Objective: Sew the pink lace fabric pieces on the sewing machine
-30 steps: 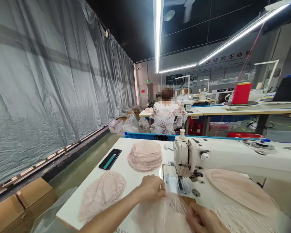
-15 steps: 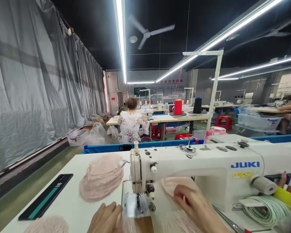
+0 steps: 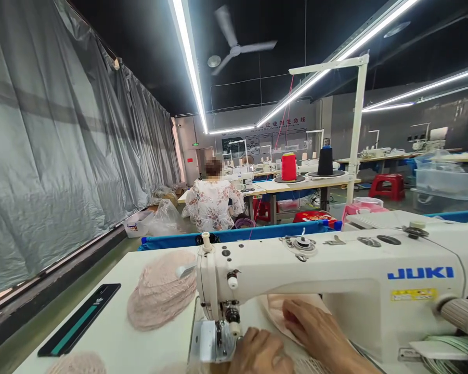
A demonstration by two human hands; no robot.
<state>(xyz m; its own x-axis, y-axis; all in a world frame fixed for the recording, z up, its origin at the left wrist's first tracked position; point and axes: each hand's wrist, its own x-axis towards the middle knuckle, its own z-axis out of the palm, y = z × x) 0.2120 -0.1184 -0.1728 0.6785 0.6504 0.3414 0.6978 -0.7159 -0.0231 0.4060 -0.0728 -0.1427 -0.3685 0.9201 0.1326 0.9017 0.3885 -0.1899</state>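
Two hands at the machine [image 3: 335, 275]: left hand [image 3: 261, 353] flat, fingers loose, by the needle; right hand [image 3: 315, 327] open, pressing pink fabric [image 3: 275, 306] under the arm. Best fed flat, fingertips clear.

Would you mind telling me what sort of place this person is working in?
Most likely a garment sewing workshop: an industrial JUKI sewing machine fills the table, a stack of pink lace pieces lies beside it, and thread cones stand on further sewing tables where another person sits.
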